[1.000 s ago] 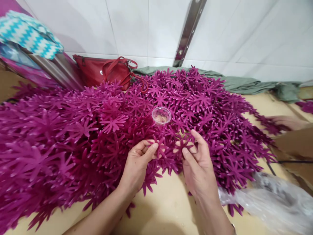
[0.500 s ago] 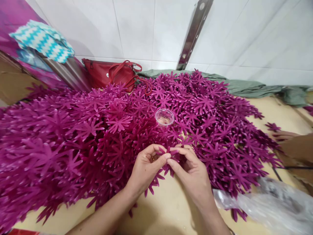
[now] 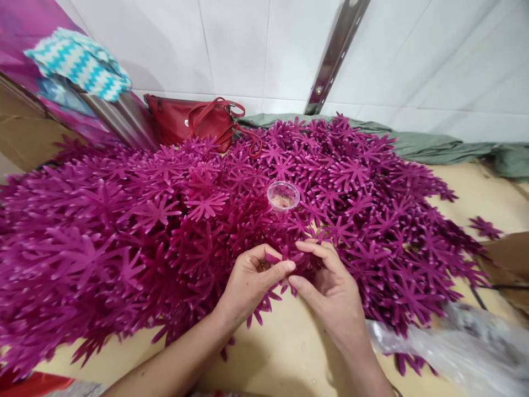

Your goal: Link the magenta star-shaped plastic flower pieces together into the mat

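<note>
Between thumb and fingers my left hand [image 3: 252,278] pinches a small magenta artificial flower [image 3: 285,258], its petals poking out past the fingertips. My right hand [image 3: 326,275] is at the flower's right side, thumb and index finger parted around it with a gap. Whether the right fingers touch a petal is hard to see. A large heap of the same magenta flowers [image 3: 99,237] spreads beyond and to both sides of my hands. A small clear plastic cup [image 3: 283,196] sits on the heap just past my hands, with something pale inside.
A red handbag [image 3: 182,118] lies against the tiled wall [image 3: 231,49], beside a metal post draped with a blue-and-white cloth [image 3: 80,63]. Green fabric [image 3: 438,146] runs along the wall. Clear plastic bags [image 3: 450,342] lie on the tabletop [image 3: 285,353] at right, near cardboard [image 3: 510,259].
My right thumb and index finger have come apart from the flower, while the left hand keeps its pinch. The other person's hand at the far right is out of view. The view has shifted slightly.
</note>
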Available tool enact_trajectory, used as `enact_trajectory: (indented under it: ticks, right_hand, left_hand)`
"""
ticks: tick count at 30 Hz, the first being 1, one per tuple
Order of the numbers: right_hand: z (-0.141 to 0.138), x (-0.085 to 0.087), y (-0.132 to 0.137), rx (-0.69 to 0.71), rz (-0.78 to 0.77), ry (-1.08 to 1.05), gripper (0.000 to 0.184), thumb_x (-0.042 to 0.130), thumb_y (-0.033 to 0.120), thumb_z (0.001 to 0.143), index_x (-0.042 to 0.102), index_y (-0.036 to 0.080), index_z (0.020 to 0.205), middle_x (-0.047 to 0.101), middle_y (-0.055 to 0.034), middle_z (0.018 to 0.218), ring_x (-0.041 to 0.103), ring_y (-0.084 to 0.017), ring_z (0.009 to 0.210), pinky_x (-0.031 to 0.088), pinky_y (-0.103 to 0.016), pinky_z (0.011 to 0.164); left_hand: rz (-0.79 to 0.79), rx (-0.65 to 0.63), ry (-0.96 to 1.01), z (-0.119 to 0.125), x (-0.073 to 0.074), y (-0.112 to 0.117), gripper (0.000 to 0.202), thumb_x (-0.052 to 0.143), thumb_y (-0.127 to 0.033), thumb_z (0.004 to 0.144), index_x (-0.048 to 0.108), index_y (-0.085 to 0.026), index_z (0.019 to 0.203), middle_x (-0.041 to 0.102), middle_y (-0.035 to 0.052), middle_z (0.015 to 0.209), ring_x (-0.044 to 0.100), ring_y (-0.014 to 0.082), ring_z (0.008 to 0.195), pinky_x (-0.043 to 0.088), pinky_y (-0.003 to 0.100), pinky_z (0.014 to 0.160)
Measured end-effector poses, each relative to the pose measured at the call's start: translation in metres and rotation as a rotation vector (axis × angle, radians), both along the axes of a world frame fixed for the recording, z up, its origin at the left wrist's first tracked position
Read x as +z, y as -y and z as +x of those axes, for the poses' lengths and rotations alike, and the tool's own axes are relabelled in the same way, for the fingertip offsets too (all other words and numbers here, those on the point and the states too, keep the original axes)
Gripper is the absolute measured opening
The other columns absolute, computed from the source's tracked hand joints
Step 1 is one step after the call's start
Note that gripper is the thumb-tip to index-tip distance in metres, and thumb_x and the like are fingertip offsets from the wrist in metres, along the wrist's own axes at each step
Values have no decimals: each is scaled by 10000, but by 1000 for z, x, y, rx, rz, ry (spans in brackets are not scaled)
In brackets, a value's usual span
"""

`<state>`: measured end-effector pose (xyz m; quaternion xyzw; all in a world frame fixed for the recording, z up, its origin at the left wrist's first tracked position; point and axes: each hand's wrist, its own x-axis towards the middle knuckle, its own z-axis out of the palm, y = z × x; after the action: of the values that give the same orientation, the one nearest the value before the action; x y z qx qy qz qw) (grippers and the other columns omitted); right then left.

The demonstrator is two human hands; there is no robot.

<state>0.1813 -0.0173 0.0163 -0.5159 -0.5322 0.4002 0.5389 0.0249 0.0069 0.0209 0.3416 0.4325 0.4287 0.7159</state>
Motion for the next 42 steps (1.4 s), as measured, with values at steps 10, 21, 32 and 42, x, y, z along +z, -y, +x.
enact_trajectory:
  ticks: [10, 21, 32, 42]
  right_hand:
    - [3, -4, -5, -66, -54, -80, 40, 747, 292, 904, 725, 264, 885, 654, -1, 963, 635, -178, 928, 501, -322, 899]
    - [5, 1, -5, -84, -24, 61, 75, 703, 296, 931, 740, 244, 892, 659, -16, 939, 618, -188, 943, 491, -322, 894]
    - [2, 0, -1, -73, 66, 262, 57, 678, 239, 957, 730, 246, 935, 651, -25, 999, 629, -186, 981, 492, -318, 886]
    - [2, 2, 0, -3, 197, 460, 139, 531, 170, 1034, 571, 220, 911, 584, -10, 922, 569, -168, 900, 443, -312, 814]
  left_hand:
    - [129, 23, 49, -1, -10, -3, 174, 817, -339, 848, 788, -196, 944, 761, 0, 834, 670, 87, 706, 558, 179, 692]
    - [209, 81, -56, 3, -9, 2, 199, 816, -235, 837, 775, -222, 1032, 785, -3, 905, 695, 88, 804, 557, 158, 752]
    - [245, 132, -94, 6, -8, 0, 216, 807, -160, 798, 750, -199, 1003, 759, -8, 876, 703, 90, 827, 558, 168, 788]
    - [175, 24, -174, 4, -6, 4, 245, 796, -299, 848, 746, -228, 1077, 738, 15, 951, 649, 104, 739, 552, 176, 614]
